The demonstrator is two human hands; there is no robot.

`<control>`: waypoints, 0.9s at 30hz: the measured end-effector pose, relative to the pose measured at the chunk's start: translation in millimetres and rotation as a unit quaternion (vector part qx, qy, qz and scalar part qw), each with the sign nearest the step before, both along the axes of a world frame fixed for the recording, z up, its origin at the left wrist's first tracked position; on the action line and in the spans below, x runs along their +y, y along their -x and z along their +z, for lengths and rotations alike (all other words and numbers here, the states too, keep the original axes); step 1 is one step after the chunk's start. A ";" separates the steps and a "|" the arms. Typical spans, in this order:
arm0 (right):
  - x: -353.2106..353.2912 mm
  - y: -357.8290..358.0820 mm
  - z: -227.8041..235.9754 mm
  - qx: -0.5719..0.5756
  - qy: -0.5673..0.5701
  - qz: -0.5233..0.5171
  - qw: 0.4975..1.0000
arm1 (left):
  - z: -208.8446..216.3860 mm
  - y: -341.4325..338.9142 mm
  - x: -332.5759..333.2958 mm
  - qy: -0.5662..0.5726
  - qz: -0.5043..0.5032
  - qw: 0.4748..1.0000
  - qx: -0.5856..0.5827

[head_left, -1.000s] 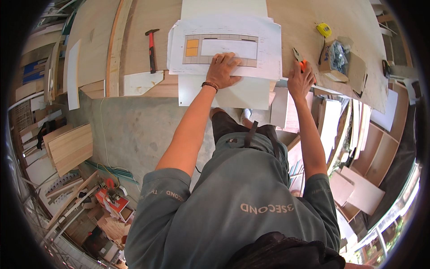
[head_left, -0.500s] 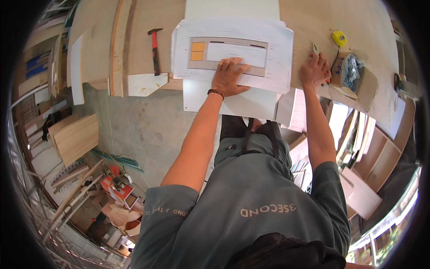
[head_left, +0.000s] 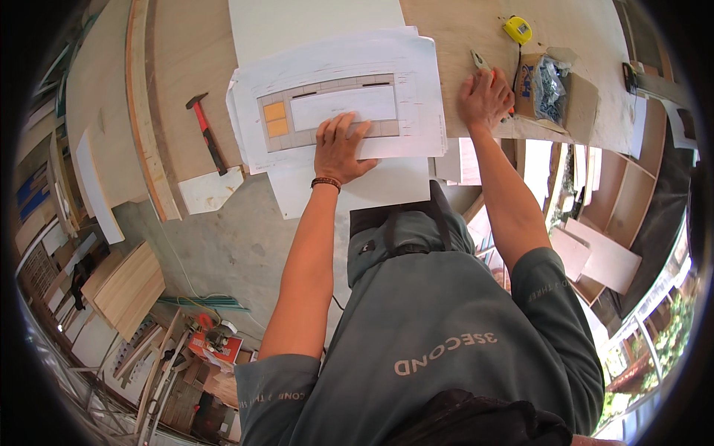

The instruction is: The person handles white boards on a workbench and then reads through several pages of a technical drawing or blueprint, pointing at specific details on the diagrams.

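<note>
My left hand (head_left: pixel 341 152) is open, lying flat with fingers spread on the printed drawing sheets (head_left: pixel 420 74). The top sheet shows a long rectangular layout with orange squares at one end. Under the sheets is a white board (head_left: pixel 316 22), which juts past the table's near edge. My right hand (head_left: pixel 485 102) rests over a pair of pliers (head_left: pixel 480 59) with orange-red handles; its fingers are apart, and the palm hides most of the handles. Just right of that hand, an open cardboard box (head_left: pixel 580 104) holds a clear bag of small metal hardware (head_left: pixel 549 89).
A yellow tape measure (head_left: pixel 518 30) lies beyond the pliers. Left of the papers is a red-and-black hammer (head_left: pixel 206 134), near long wooden strips (head_left: pixel 149 111). Wooden panels (head_left: pixel 126 286) lean at lower left, by a red power tool (head_left: pixel 216 346). Wooden shelving (head_left: pixel 628 201) stands at right.
The view has turned and shifted, so the table's things appear farther left. My left hand stays on the papers and my right hand stays over the pliers.
</note>
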State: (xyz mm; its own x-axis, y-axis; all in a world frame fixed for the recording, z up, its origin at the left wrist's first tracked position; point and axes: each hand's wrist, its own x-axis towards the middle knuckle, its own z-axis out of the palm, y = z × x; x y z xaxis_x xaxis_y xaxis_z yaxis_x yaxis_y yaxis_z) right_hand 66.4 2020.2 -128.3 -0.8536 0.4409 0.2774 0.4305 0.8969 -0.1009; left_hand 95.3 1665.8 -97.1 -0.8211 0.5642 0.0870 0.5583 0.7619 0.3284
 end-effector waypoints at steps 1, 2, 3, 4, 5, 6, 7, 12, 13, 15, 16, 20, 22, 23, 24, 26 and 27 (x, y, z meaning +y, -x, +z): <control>-0.6 0.0 -1.2 0.000 -0.002 -0.003 1.000 | -1.2 0.9 0.4 -0.007 -0.003 1.000 0.004; -0.7 -0.4 -2.0 0.000 -0.004 -0.005 1.000 | -1.4 0.6 -0.7 -0.001 -0.003 1.000 0.003; -0.5 0.8 -2.0 -0.005 -0.003 -0.004 1.000 | -2.6 1.5 -2.3 0.006 -0.002 1.000 0.004; -0.4 0.1 -1.5 -0.010 -0.001 -0.002 1.000 | -3.9 1.6 -2.6 0.012 -0.001 1.000 0.005; 0.2 0.0 -0.7 -0.015 0.000 0.000 1.000 | -4.9 0.3 -1.7 0.011 0.000 1.000 0.002; -1.2 0.1 -0.4 -0.007 -0.001 0.003 1.000 | -4.1 -2.7 -3.0 0.011 0.002 1.000 -0.001; -2.0 0.7 0.2 0.002 -0.003 0.007 1.000 | -4.1 -3.7 -3.8 0.012 0.004 1.000 -0.005; -2.0 1.9 -0.4 -0.004 -0.010 -0.006 1.000 | -6.3 -0.2 -2.7 0.002 0.001 1.000 -0.001; -1.6 2.3 -0.9 -0.005 -0.012 -0.008 1.000 | -6.5 0.8 -2.4 0.001 0.000 1.000 -0.001; -1.9 3.1 -1.3 -0.006 -0.012 -0.009 1.000 | -6.4 1.0 -2.8 0.000 0.001 1.000 0.000; -2.5 3.7 -1.4 -0.006 -0.011 -0.008 1.000 | -6.5 1.0 -3.3 0.000 0.001 1.000 0.002; -0.1 3.2 -2.6 -0.006 0.013 0.002 1.000 | -7.5 0.1 -3.2 0.004 0.006 1.000 0.014; 0.2 2.1 -1.7 -0.008 0.005 -0.004 1.000 | -6.8 2.8 -2.8 0.022 0.006 1.000 0.011; 0.6 0.5 -0.9 -0.008 0.001 -0.007 1.000 | -5.1 1.5 -2.2 0.020 0.004 1.000 0.008; -0.7 2.2 -1.1 -0.012 0.004 -0.005 1.000 | -5.0 0.4 -2.9 0.017 0.008 1.000 0.004; -2.8 4.9 -0.9 -0.020 0.009 -0.002 1.000 | -4.5 -0.1 -5.1 0.009 0.010 1.000 0.001; -2.7 3.9 -1.1 -0.016 0.012 -0.001 1.000 | -4.1 0.0 -5.9 0.005 0.006 1.000 0.001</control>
State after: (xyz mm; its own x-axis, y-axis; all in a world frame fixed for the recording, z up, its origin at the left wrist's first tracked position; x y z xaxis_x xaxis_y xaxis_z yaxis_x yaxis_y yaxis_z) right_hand 62.6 2017.5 -129.5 -0.8614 0.4485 0.2384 0.4352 0.8937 -0.1088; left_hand 95.3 1659.9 -101.2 -0.8279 0.5547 0.0834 0.5495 0.7723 0.3188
